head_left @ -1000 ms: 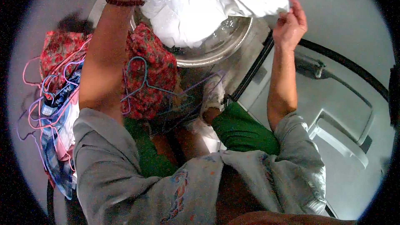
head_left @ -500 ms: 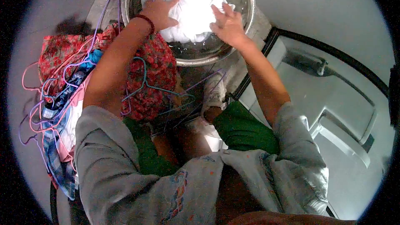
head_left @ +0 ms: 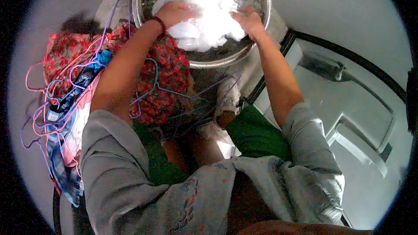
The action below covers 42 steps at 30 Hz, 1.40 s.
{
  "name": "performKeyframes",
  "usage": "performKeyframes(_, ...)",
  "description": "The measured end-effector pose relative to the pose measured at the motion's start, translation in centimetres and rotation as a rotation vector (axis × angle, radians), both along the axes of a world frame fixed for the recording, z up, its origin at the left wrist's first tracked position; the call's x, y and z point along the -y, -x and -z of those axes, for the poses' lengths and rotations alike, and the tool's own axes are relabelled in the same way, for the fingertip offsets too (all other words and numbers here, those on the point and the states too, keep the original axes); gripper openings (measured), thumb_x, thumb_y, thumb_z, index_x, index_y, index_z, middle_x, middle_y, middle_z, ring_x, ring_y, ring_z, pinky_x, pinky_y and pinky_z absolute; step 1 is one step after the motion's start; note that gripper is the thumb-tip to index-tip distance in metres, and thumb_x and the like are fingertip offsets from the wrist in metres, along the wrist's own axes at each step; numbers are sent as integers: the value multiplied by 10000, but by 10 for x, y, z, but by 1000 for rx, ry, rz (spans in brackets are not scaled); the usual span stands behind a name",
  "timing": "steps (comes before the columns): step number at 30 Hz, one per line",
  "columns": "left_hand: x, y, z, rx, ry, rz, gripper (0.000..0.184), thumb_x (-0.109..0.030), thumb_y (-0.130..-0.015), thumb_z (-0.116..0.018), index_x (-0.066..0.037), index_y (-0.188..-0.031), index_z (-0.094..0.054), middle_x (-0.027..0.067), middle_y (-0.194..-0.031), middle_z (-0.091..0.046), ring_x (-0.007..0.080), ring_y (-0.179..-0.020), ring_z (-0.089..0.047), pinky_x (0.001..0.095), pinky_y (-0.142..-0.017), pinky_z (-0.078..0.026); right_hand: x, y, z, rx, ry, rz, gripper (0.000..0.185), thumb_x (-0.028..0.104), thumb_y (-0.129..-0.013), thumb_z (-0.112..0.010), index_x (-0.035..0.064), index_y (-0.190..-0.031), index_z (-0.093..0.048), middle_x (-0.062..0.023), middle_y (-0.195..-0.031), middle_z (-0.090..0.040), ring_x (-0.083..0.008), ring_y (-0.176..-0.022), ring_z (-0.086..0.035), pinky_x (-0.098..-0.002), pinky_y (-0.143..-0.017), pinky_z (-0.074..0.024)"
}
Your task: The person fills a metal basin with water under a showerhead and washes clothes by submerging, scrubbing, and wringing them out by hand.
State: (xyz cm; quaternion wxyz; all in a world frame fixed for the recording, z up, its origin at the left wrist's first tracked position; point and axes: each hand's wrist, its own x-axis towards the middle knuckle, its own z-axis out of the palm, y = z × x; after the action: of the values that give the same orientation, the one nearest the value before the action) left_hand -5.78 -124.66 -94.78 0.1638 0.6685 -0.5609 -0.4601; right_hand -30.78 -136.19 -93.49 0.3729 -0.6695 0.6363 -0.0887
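A soaked white garment (head_left: 202, 28), overexposed in the glare, lies bunched in a round metal basin (head_left: 209, 65). My left hand (head_left: 175, 12), with a dark bracelet at the wrist, is closed on the garment's left side; its fingertips are lost in the bright cloth. On the opposite side my right hand (head_left: 249, 21) has its fingers closed on the cloth near the basin's right wall. Some water shows around the garment.
Red floral cloth (head_left: 163, 87) lies beside the basin, below my left forearm, with a teal hanger (head_left: 156, 82) over it. Purple and pink hangers with clothes (head_left: 65, 113) are piled left. A grey panel with a handle (head_left: 361, 148) stands at right.
My spread fingers have closed on the white garment from both sides. The garment is more bunched and sits a little lower in the basin, and its dark label no longer shows.
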Motion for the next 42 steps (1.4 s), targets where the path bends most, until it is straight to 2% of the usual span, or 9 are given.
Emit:
performKeyframes(10,29,-59,-84,-467,407,-512,498,-263,-655,-674,-59,-1088,-536,107,-998,-574,214,-935,-529,323,-826,-412,21,-15,-98,347,263,102,103,105,-744,-620,2,-759,-626,-4,-678,-576,-73,-585,-477,-212,-533,-388)
performKeyframes(12,27,-49,-131,-694,738,-626,59,-55,-768,-528,-43,-785,-583,-25,-693,-536,65,-622,-471,197,-569,-381,27,-15,-117,466,415,147,111,89,-774,-589,-11,-809,-622,1,-710,-578,-72,-642,-495,-204,-579,-402)
performKeyframes(18,26,-29,-145,-1027,586,-691,92,-35,-762,-527,-21,-825,-594,31,-740,-575,114,-645,-548,234,-546,-465,7,-31,-136,-327,889,-414,417,188,-698,-657,31,-1067,-540,-138,-936,-571,-253,-811,-557,-326,-732,-451)
performKeyframes(23,16,-2,-181,-1161,293,-607,162,-59,-790,-508,14,-923,-567,73,-772,-576,139,-611,-566,236,-452,-475,-16,-66,-111,72,937,-733,384,250,-678,-670,71,-1007,-589,-130,-914,-614,-227,-846,-586,-327,-752,-452)
performKeyframes(25,22,5,-187,-1148,328,-566,164,-76,-802,-510,14,-926,-567,67,-782,-572,131,-616,-560,232,-472,-473,-35,-67,-112,371,7,-435,399,143,-691,-647,38,-1060,-538,-82,-937,-583,-207,-853,-552,-295,-754,-441)
performKeyframes(30,33,-5,-161,-988,428,-526,243,-145,-836,-520,3,-1028,-526,28,-822,-550,88,-694,-526,219,-627,-454,-13,-47,-151,50,699,-465,193,83,-761,-567,23,-943,-575,-44,-917,-587,-149,-859,-544,-272,-754,-435)
performKeyframes(33,33,7,-97,-728,566,-491,345,-160,-838,-519,-4,-1135,-442,78,-944,-538,149,-864,-512,271,-727,-445,-8,-37,-180,868,368,-38,210,107,-782,-524,0,-961,-555,-71,-942,-575,-194,-870,-551,-336,-775,-442)
performKeyframes(35,26,-4,-84,202,892,-197,410,-127,-812,-528,1,-1174,-382,147,-1074,-487,219,-1010,-463,314,-792,-423,-11,-30,-202,891,452,-36,257,154,-796,-499,-15,-985,-541,-93,-962,-566,-221,-894,-547,-375,-795,-437)
performKeyframes(42,20,12,-15,-165,93,-64,781,-366,-584,-725,-91,-1235,-394,195,-1215,-435,295,-1133,-421,340,-951,-331,-26,-31,-282,1228,539,309,370,224,-795,-432,-7,-1076,-506,-156,-1115,-511,-316,-1050,-471,-492,-923,-336)
